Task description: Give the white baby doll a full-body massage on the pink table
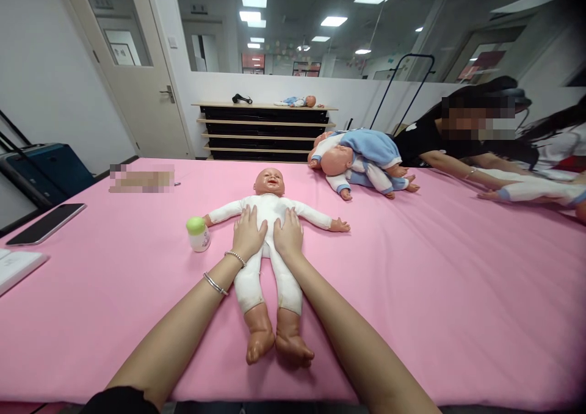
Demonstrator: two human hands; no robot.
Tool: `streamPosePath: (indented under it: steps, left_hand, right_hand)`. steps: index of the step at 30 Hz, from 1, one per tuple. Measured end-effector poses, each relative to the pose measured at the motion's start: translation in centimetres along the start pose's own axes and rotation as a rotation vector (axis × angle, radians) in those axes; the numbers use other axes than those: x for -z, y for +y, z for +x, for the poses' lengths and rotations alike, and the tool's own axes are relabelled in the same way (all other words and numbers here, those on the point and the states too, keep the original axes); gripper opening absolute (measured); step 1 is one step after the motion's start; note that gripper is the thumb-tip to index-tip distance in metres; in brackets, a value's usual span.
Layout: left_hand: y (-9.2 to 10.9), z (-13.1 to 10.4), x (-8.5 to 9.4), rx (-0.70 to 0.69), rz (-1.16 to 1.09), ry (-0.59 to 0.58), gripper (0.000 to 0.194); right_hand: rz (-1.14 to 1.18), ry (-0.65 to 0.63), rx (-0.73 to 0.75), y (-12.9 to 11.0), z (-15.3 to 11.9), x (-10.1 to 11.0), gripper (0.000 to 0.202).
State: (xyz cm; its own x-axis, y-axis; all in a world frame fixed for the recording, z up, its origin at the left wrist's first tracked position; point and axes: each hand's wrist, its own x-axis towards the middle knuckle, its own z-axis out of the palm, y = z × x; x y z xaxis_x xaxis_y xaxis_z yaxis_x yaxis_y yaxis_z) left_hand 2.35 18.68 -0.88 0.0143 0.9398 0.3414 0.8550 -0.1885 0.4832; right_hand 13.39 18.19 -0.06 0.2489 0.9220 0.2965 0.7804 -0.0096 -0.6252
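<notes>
Pink cloth [389, 316] spreads beneath a white-bodied doll [269, 209] lying face up. The left hand [249, 234] and right hand [288, 234] rest flat on its front, fingers extended and slightly spread. A green-lidded jar [198, 234] stands near, left of the hands, a phone [48, 223] farther left; piled dolls [368, 148] lie beyond them, rightward. Past the cloth stand a low shelf unit [265, 113] and a windowed wall [352, 89].
</notes>
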Motion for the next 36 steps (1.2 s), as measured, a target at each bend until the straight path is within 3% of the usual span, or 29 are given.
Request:
streamPosePath:
  steps: [2,4,8,11,15,18,21,24,26,28,30,33,36]
  left_hand:
    - [-0.07,0.00,0.00,-0.013,-0.010,0.036,0.063]
    - [-0.10,0.05,0.18,-0.138,-0.020,0.034,0.058]
    - [0.08,0.13,0.61,-0.331,-0.011,-0.096,0.051]
    - [0.23,0.10,0.51,-0.225,0.027,-0.105,0.048]
    - [0.14,0.04,0.09,0.004,0.021,-0.011,0.058]
    - [0.02,0.10,0.07,-0.113,-0.008,0.042,0.056]
    - [0.04,0.18,0.21,-0.275,-0.030,-0.018,0.046]
    - [0.08,0.13,0.11,-0.145,-0.012,-0.047,0.046]
    - [0.04,0.07,-0.06,-0.009,-0.002,-0.021,0.056]
    - [-0.05,0.03,-0.17,0.034,-0.011,0.024,0.064]
    - [-0.12,0.06,-0.11,-0.067,-0.027,0.054,0.063]
    - [-0.08,0.15,0.18,-0.276,-0.038,-0.021,0.050]
    - [0.02,0.15,0.30,-0.271,-0.019,-0.086,0.045]
  right_hand:
    - [0.001,0.022,0.034,-0.01,0.00,0.04,0.055]
    - [0.000,-0.005,0.154,-0.09,-0.01,0.14,0.055]
    - [-0.030,-0.153,0.314,-0.40,-0.06,0.23,0.049]
    - [-0.059,-0.137,0.210,-0.56,-0.09,0.13,0.047]
    - [-0.072,-0.036,0.057,-0.40,-0.10,0.04,0.055]
    - [-0.019,-0.031,0.230,-0.17,-0.12,0.12,0.047]
    - [0.020,-0.090,0.347,-0.07,-0.15,0.17,0.046]
    - [0.000,-0.074,0.191,-0.11,-0.15,0.08,0.045]
    - [-0.013,-0.042,0.044,-0.14,-0.13,-0.01,0.051]
    - [-0.012,-0.006,-0.003,-0.11,-0.11,-0.05,0.057]
    - [-0.003,0.030,0.097,-0.07,-0.09,-0.03,0.057]
    - [0.015,-0.010,0.271,-0.05,-0.08,0.08,0.052]
    - [0.017,-0.090,0.233,-0.11,-0.10,0.10,0.047]
